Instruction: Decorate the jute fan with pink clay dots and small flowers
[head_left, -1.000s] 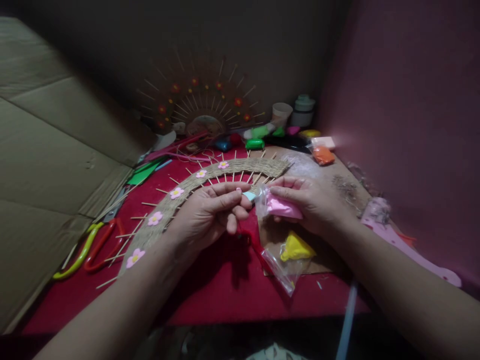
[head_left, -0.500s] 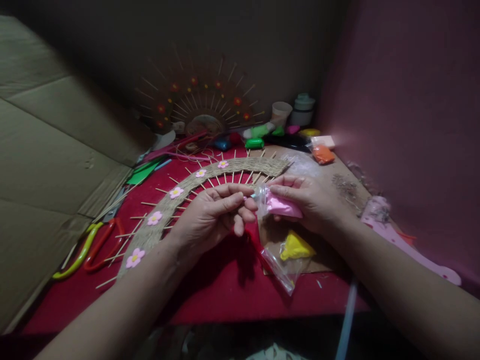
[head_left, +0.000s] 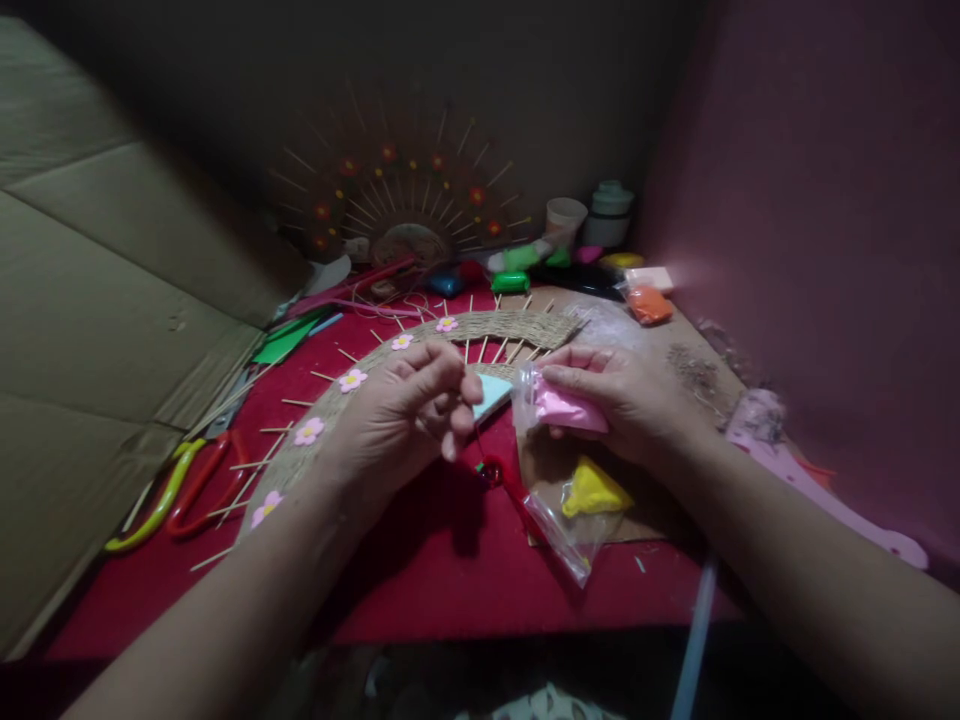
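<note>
My right hand [head_left: 622, 385] grips a small clear bag of pink modelling clay [head_left: 568, 408], its open end facing left. To the left of the bag, my left hand [head_left: 409, 410] is closed with thumb and fingers bent together; whatever it pinches is hidden. Partly behind the left hand and forearm lies a twine-wrapped arch [head_left: 480, 325] with thin sticks poking out along both edges. Pink flowers with yellow centres, such as the flower [head_left: 352, 380], sit along it. A pale blue-green triangular piece [head_left: 491, 393] shows between the hands. Below the right hand rests a bag of yellow clay [head_left: 592, 488].
Scissors [head_left: 176, 495] with yellow and red handles lie at the left, beside a cardboard wall [head_left: 135, 290]. A similar stick fan with red flowers [head_left: 405, 190] stands at the back. Wrapped orange clay [head_left: 649, 305], a cup [head_left: 564, 215] and a jar [head_left: 609, 212] are at back right.
My left hand has pulled away leftward from the bag's mouth, and the pale triangular piece shows more. The pink bit at its fingertips is out of sight. My right hand stays nearly still with the bag.
</note>
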